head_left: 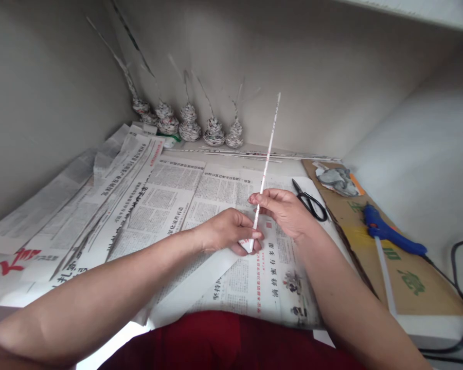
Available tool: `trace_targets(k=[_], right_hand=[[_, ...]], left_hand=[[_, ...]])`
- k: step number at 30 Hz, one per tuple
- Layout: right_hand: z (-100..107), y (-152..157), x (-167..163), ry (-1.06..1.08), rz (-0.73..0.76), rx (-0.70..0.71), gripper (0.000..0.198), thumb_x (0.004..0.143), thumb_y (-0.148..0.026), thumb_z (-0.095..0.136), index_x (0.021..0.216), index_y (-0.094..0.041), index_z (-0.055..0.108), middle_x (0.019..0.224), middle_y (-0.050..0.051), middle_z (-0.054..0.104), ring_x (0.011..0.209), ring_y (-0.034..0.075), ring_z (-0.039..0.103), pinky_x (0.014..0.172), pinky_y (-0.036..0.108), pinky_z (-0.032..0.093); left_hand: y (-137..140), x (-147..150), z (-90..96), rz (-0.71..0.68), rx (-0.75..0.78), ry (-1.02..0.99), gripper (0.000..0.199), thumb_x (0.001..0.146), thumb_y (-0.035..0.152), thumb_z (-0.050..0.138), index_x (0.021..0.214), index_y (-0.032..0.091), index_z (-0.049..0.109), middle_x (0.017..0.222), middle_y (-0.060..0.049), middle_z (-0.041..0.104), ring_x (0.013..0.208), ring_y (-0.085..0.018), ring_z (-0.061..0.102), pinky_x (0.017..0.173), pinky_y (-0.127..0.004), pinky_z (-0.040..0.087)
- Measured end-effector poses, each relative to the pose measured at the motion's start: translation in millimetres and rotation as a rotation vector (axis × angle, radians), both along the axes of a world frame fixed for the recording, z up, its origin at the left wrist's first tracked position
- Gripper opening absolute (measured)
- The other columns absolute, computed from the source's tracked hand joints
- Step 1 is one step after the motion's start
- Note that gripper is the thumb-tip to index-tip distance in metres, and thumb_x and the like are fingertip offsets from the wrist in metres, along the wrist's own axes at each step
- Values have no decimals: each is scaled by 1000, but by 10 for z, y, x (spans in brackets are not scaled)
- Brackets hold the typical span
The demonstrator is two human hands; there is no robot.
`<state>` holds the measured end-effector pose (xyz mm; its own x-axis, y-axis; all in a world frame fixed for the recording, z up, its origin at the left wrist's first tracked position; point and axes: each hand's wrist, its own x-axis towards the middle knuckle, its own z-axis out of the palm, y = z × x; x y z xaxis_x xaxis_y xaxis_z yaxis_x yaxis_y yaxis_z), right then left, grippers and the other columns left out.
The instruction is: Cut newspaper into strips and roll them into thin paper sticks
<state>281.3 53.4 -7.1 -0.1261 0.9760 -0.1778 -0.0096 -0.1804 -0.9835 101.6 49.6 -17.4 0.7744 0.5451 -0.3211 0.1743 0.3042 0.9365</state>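
A thin rolled newspaper tube [268, 159] rises at a slant between my two hands. My left hand [231, 231] is closed on its lower end, where a loose strip of newspaper [200, 280] trails down to the left from the tube. Higher up, the fingers of my right hand [280, 205] pinch the tube. Beneath both hands lie printed newspaper sheets [224, 198]. Black-handled scissors [310, 200] rest just beyond my right hand.
Several woven paper gourd shapes [190, 123] line the back wall. Thin paper sticks [270, 154] lie before them. Newspaper strips [116, 174] overlap at left. At right, a cardboard sheet [420, 300] carries a blue glue gun [389, 234] with a black cord [453, 267].
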Motion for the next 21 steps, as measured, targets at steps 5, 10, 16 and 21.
trace_targets(k=[5,10,16,21], right_hand=[[1,6,3,-19,47,62,20,73,-41,74,79,-22,75,93,4,72,83,17,62,76,33,46],[-2,20,29,10,-11,78,18,71,-40,76,73,-22,72,89,3,71,83,17,62,79,35,47],[24,3,39,-44,73,73,22,72,-42,75,77,-21,73,93,4,72,88,18,62,84,35,46],[19,12,23,-70,-22,53,24,70,-45,75,74,-21,72,90,3,71,77,17,60,74,35,47]], left_hand=[[3,-4,-24,-8,13,12,22,81,34,64,83,13,71,85,-8,69,85,-18,65,67,-28,53],[4,-7,-55,-9,6,5,22,81,34,64,86,14,71,85,-7,70,85,-17,65,66,-28,53],[4,-10,-46,-25,18,-11,21,81,33,64,86,14,71,83,-7,70,85,-18,65,65,-27,53],[4,-2,-55,-12,-13,-8,22,80,35,65,83,13,70,83,-7,70,83,-18,66,64,-28,53]])
